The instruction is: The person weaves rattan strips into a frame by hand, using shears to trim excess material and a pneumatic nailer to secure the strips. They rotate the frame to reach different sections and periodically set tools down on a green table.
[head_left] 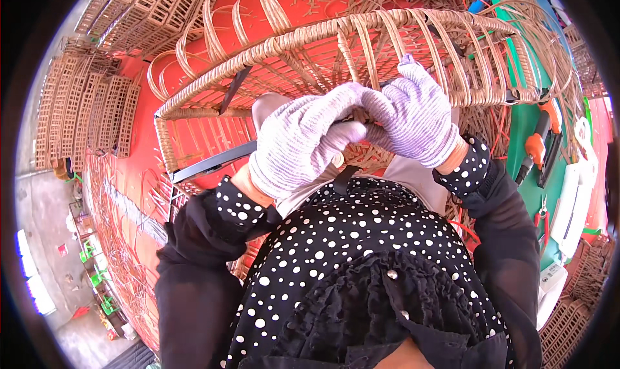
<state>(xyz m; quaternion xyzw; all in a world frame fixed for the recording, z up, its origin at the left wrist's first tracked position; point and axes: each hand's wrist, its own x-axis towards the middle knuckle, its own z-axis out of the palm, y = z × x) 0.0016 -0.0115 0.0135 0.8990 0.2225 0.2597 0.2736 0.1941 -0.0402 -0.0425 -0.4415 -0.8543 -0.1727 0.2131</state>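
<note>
A long woven rattan frame (278,46) lies across in front of me, its rim wrapped in tan strips. My left hand (297,140), in a lilac-and-white knit glove, has its fingers curled in towards the other hand. Gloved the same way, my right hand (413,117) bends its fingers inward, with one digit sticking up near the frame's strips. The two hands meet at the frame's near side, and whatever sits between their fingertips is hidden. A dark flat bar (216,161) runs along the frame's near left edge. Loose strip ends (274,7) loop up over the far rim.
Stacked woven panels (84,107) stand at the left. Strip scraps litter the red floor (129,194). On a green surface (549,224) at the right lie an orange-and-black hand tool (536,146), red-handled pliers (544,230) and a long white object (575,194).
</note>
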